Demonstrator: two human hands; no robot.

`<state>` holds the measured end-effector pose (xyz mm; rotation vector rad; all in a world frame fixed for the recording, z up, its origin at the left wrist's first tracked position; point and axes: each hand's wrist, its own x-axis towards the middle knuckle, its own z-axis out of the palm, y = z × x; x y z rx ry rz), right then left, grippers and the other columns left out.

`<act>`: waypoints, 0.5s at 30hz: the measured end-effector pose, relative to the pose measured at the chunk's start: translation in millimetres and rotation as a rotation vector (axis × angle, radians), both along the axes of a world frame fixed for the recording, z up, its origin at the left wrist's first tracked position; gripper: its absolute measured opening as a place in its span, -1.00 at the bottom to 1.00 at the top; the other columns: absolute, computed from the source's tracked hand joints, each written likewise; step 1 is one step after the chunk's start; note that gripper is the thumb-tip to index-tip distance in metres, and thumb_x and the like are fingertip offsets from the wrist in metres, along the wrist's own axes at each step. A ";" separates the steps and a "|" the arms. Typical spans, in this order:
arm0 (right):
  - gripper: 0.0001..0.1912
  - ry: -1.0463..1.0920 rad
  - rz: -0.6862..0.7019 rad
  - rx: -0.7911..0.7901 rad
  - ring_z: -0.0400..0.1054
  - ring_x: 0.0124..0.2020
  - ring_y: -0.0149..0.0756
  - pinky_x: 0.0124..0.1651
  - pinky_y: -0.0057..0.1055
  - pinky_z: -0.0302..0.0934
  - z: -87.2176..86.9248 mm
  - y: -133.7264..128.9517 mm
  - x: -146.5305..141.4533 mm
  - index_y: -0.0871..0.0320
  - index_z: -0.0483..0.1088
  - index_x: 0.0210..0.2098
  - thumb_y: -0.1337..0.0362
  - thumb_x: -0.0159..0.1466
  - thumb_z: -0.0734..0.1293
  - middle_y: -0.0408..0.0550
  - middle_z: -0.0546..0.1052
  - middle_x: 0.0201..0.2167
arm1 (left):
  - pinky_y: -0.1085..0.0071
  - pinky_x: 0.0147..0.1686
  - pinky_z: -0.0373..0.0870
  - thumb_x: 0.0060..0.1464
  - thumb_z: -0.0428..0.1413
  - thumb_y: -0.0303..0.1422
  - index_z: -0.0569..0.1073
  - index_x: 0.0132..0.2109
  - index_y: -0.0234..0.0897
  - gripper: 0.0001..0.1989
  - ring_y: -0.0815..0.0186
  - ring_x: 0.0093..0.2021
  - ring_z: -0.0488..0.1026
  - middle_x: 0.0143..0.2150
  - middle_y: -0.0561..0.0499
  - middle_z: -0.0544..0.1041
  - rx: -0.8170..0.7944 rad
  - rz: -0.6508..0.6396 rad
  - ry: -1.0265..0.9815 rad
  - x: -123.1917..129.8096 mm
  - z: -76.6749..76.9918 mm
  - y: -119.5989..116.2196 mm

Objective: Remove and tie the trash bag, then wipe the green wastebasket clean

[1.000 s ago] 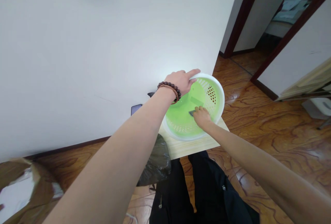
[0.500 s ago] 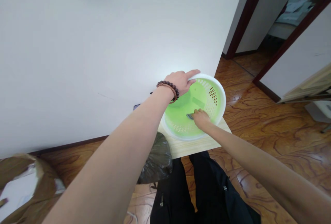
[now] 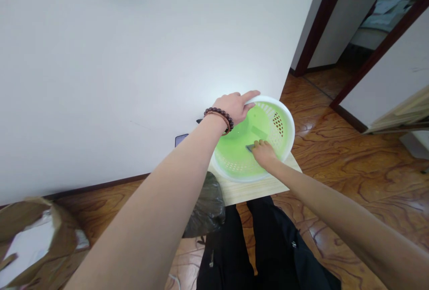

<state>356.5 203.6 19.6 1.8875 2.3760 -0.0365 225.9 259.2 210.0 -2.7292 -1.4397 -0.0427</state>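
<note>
A round plastic basket (image 3: 292, 134), white at the rim and light green inside with slotted walls, rests tilted on a small pale wooden table (image 3: 258, 190). My left hand (image 3: 233, 106), with a beaded bracelet at the wrist, grips the rim at the far left; its index finger lies along the rim and the thumb reaches inside. Inside the basket, my right hand (image 3: 264, 153) is closed on a small flat grey piece (image 3: 250, 148), pressed against the green inner surface. Most of that piece is hidden by the fingers, so its kind is unclear.
A dark plastic bag (image 3: 209, 209) hangs at the table's left side. A phone-like device (image 3: 181, 139) partly shows behind my left forearm. A white wall (image 3: 150, 57) stands behind the table. On the floor at left sits an open cardboard box (image 3: 65, 232); a doorway lies right.
My right hand has slid the grey piece slightly to the right and away from me inside the basket. My left hand keeps its hold on the rim. The view has shifted a little.
</note>
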 end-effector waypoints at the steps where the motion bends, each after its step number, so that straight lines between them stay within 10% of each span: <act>1: -0.64 -0.011 -0.034 0.020 0.18 -0.02 -0.05 -0.05 -0.25 0.05 -0.9 0.6 1.2 0.24 0.47 -0.19 0.44 0.25 0.07 0.23 0.38 -0.12 | 0.25 -0.08 0.21 0.21 -0.28 -0.12 -0.05 0.28 0.08 -0.50 0.15 -0.04 0.35 0.00 -0.05 0.39 0.000 -0.008 -0.009 1.7 -0.7 0.7; 8: -0.62 0.214 -0.048 -0.122 0.25 -0.16 -0.24 -0.21 -0.41 0.12 -13.5 -7.0 -51.6 0.11 0.41 -0.09 0.39 0.28 0.04 0.07 0.38 -0.16 | 0.22 -0.11 0.23 0.21 -0.29 -0.11 -0.02 0.27 0.11 -0.51 0.15 -0.07 0.36 0.00 -0.07 0.38 -0.001 -0.007 -0.049 8.8 -3.3 1.2; 15: -0.64 0.041 -0.055 -0.006 0.18 -0.02 -0.09 -0.08 -0.29 0.06 -5.4 1.3 0.1 0.19 0.46 -0.19 0.44 0.26 0.06 0.18 0.38 -0.13 | 0.22 -0.09 0.23 0.21 -0.30 -0.11 -0.05 0.28 0.10 -0.50 0.14 -0.06 0.35 0.01 -0.07 0.37 -0.013 0.008 -0.032 5.8 -0.7 -1.9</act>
